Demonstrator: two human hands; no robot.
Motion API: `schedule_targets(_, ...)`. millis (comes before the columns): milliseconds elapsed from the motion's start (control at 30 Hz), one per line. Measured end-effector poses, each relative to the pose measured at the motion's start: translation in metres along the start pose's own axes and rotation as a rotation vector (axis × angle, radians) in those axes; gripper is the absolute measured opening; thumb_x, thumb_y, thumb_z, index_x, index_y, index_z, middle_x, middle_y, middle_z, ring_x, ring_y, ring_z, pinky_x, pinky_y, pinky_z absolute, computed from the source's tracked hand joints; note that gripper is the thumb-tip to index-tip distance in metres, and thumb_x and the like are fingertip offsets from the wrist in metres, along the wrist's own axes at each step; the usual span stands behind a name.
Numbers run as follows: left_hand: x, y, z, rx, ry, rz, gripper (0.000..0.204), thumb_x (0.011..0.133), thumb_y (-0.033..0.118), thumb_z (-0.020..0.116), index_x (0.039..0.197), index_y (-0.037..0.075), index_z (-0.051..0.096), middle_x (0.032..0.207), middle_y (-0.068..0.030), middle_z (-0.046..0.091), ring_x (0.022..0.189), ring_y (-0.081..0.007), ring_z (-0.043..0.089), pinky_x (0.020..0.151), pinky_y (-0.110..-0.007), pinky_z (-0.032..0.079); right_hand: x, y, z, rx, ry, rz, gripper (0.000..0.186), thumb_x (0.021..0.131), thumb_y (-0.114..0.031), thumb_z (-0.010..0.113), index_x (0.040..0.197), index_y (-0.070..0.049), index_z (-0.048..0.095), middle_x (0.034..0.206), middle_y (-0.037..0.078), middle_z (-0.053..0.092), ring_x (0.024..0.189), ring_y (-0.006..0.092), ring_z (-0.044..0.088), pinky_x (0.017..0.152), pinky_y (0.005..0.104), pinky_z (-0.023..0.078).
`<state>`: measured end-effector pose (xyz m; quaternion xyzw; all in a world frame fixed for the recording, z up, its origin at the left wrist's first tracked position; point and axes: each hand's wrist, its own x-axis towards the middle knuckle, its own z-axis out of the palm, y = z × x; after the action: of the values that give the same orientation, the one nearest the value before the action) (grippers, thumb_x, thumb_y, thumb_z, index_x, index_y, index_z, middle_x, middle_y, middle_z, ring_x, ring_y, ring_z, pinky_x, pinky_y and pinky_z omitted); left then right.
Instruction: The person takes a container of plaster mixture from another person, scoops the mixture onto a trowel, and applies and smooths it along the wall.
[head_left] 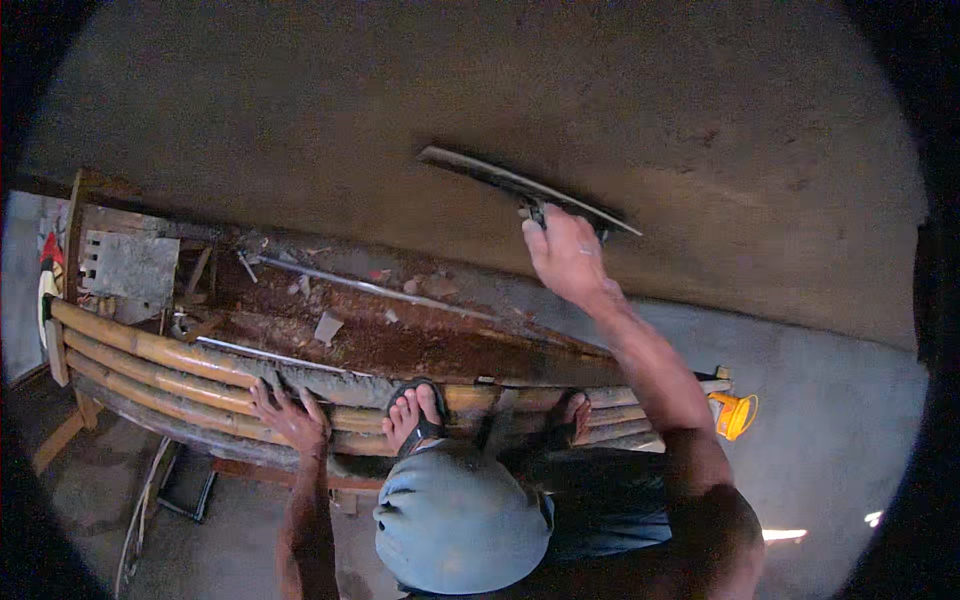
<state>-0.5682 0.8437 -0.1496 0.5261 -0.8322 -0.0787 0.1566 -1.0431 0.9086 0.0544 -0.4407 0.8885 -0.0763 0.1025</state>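
My right hand [565,255] grips a long, thin plastering trowel [525,187] against the wall [400,100]; left hand [290,415] rests open on bamboo poles [150,355].

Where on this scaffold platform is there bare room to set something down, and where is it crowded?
Free: the rusty boards between the long metal rod and the bamboo poles. Crowded: the left end by the grey block, and the poles' edge under the left hand and feet.
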Motion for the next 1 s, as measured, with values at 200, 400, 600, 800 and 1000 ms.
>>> schedule_targets(200,0.002,0.011,0.005,-0.028,0.083,0.046,0.060,0.102,0.034,0.049,0.154,0.012,0.027,0.153,-0.0262,0.036,0.142,-0.0486,0.032,0.114,-0.068,0.021,-0.015,-0.056,-0.185,0.123,0.043,-0.115,0.029,0.097,-0.026,0.060,0.110,-0.003,0.070,0.090,0.017,0.073,0.084,0.0311,0.070,0.077,0.0425,0.054)
schedule_targets(400,-0.015,-0.033,-0.002,0.034,0.140,0.073,0.062,0.103,0.037,0.047,0.155,0.014,0.023,0.153,-0.0257,0.037,0.142,-0.0484,0.034,0.113,-0.068,0.023,-0.025,-0.116,-0.336,0.298,0.052,-0.049,0.041,0.098,-0.029,0.056,0.121,0.003,0.067,0.114,0.011,0.074,0.101,0.0163,0.069,0.084,0.0282,0.052)
schedule_targets(600,0.005,0.011,0.010,-0.038,0.094,0.057,0.064,0.101,0.037,0.050,0.154,0.008,0.030,0.154,-0.0262,0.036,0.144,-0.0476,0.031,0.115,-0.067,0.021,-0.100,-0.088,-0.383,0.234,0.364,0.136,0.043,0.098,-0.034,0.056,0.120,0.002,0.065,0.109,0.013,0.073,0.089,0.0198,0.070,0.078,0.0320,0.053)
schedule_targets(800,-0.001,-0.007,0.001,0.059,0.038,0.017,0.056,0.099,0.038,0.053,0.139,-0.002,0.048,0.150,-0.0270,0.039,0.143,-0.0464,0.031,0.117,-0.062,0.022,-0.062,0.008,-0.050,-0.133,-0.327,0.007,0.030,0.097,-0.027,0.054,0.096,0.002,0.063,0.084,0.027,0.063,0.084,0.0440,0.065,0.080,0.0546,0.053)
schedule_targets(1000,0.001,0.005,0.007,-0.012,0.016,-0.001,0.056,0.098,0.036,0.054,0.139,-0.001,0.048,0.153,-0.0257,0.036,0.146,-0.0464,0.027,0.117,-0.065,0.019,-0.045,0.130,0.144,-0.271,-0.289,0.122,0.036,0.095,-0.028,0.051,0.098,0.003,0.067,0.100,0.030,0.068,0.094,0.0443,0.068,0.087,0.0557,0.054)
